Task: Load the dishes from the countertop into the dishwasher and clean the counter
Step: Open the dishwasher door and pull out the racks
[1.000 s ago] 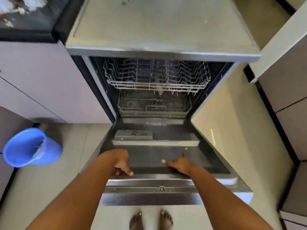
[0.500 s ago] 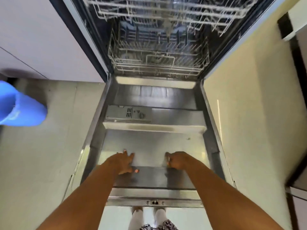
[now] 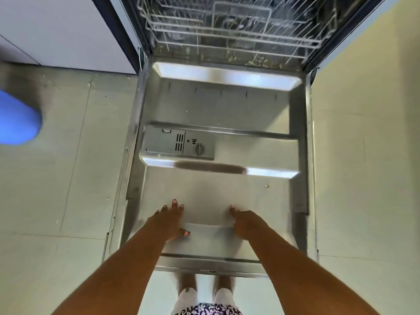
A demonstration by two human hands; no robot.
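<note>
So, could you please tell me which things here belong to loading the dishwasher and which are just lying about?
For the job:
dishwasher door, lying open
lower rack, no dishes visible
left hand, right hand, both on the door

Just about:
blue bucket on the floor

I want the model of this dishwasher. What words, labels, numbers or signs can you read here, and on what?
No readable text anywhere.
Detergent dispenser on the open door: small bar-shaped marks beside the round cap, symbols only, no letters or numbers.
Door's front edge: a small mark, too small and blurred to read.
No brand or model label shows.
</note>
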